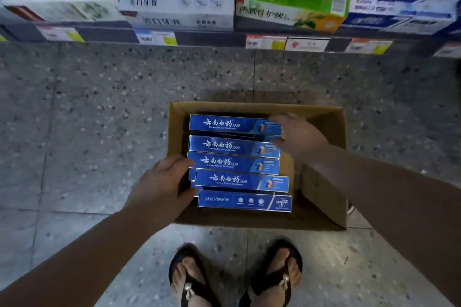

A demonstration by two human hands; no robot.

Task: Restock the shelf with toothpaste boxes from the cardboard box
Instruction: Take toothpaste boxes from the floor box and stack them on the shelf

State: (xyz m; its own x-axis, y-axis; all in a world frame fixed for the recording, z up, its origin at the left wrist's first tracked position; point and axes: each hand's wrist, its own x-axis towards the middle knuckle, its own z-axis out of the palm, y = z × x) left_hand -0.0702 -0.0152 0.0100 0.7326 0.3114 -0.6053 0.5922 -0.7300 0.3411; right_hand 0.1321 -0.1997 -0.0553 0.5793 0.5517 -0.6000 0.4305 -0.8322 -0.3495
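An open cardboard box [324, 182] stands on the floor in front of my feet. Several blue toothpaste boxes [232, 164] lie flat in it, stacked side by side. My left hand [162, 184] presses against the left ends of the nearer boxes, thumb and fingers apart around them. My right hand [296, 137] reaches over the right ends of the two farthest boxes, fingers spread and touching them. The shelf [212, 37] runs along the top of the view, full of white, green and blue toothpaste packs.
Speckled grey tiled floor [87, 119] lies between the shelf and the cardboard box. Price labels [157, 37] line the shelf edge. My feet in dark sandals [234, 279] stand just behind the cardboard box.
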